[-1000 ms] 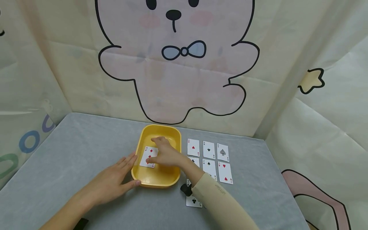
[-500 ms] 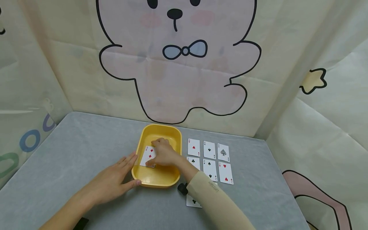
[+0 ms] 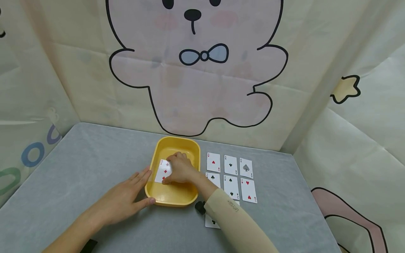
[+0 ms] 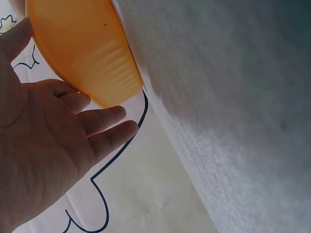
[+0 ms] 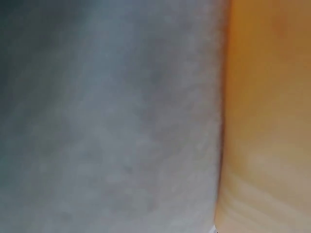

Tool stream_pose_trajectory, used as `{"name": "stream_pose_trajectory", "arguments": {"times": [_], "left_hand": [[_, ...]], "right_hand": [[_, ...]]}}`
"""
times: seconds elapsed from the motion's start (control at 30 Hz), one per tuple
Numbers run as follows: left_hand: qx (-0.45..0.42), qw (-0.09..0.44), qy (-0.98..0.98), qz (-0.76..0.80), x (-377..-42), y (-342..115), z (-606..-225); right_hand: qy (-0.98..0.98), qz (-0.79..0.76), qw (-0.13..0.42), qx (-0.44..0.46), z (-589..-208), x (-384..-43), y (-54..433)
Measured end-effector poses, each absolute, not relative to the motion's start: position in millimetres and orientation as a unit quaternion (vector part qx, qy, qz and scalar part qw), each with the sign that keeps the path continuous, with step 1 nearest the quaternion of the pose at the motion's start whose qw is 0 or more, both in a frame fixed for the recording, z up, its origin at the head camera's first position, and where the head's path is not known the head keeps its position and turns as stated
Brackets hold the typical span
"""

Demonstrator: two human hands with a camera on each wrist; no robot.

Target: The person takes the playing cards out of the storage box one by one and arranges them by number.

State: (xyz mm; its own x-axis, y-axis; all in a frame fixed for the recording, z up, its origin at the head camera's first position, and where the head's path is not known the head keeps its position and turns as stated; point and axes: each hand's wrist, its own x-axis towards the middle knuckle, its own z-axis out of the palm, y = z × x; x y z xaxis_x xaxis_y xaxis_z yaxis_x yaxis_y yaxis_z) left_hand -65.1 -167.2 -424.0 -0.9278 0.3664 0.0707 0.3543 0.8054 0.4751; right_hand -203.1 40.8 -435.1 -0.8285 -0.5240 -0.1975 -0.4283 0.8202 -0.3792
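A yellow plastic tray [image 3: 171,199] stands on the grey cloth. Inside it is a playing card with red diamonds [image 3: 162,171], its right part hidden by my right hand [image 3: 181,169]. That hand reaches in from the right and pinches the card between thumb and curled fingers. On the tray's left side rests my left hand [image 3: 128,196], fingers extended along the rim and thumb at the near corner. From the left wrist, the same hand [image 4: 53,131] touches the outer wall of the orange-looking tray [image 4: 92,48]. Only the tray's wall [image 5: 267,121] and cloth show in the right wrist view.
Right of the tray, face-up cards lie in rows, among them an ace of hearts [image 3: 213,162], an ace of spades [image 3: 245,168] and a two of hearts [image 3: 248,190]. The right sleeve [image 3: 238,223] covers part of the nearer cards. A printed curtain [image 3: 202,102] rises behind the table.
The right hand's thumb and fingers have drawn closer together on the diamond card, and the card has shifted slightly away from me. The left hand stays in place.
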Motion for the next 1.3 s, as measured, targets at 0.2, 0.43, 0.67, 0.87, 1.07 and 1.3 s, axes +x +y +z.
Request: {"name": "stream_pose_trajectory", "arguments": {"times": [0.2,0.43,0.67,0.87,1.07,1.3], "left_hand": [[0.189,0.011,0.949,0.25,-64,-168,-424],[0.191,0.007,0.95,0.247,-65,-167,-425],[0.189,0.011,0.95,0.25,-65,-167,-425],[0.189,0.01,0.949,0.252,-65,-168,-425],[0.184,0.018,0.95,0.25,-65,-168,-425],[0.185,0.017,0.95,0.25,-65,-168,-424]], "right_hand": [[0.926,-0.214,0.148,-0.272,-438,-202,40],[0.923,-0.234,0.176,-0.251,-437,-200,40],[0.916,-0.232,0.192,-0.264,-436,-199,40],[0.918,-0.205,0.19,-0.283,-434,-199,38],[0.924,-0.159,0.166,-0.306,-425,-197,39],[0.923,-0.162,0.151,-0.315,-409,-194,54]]}}
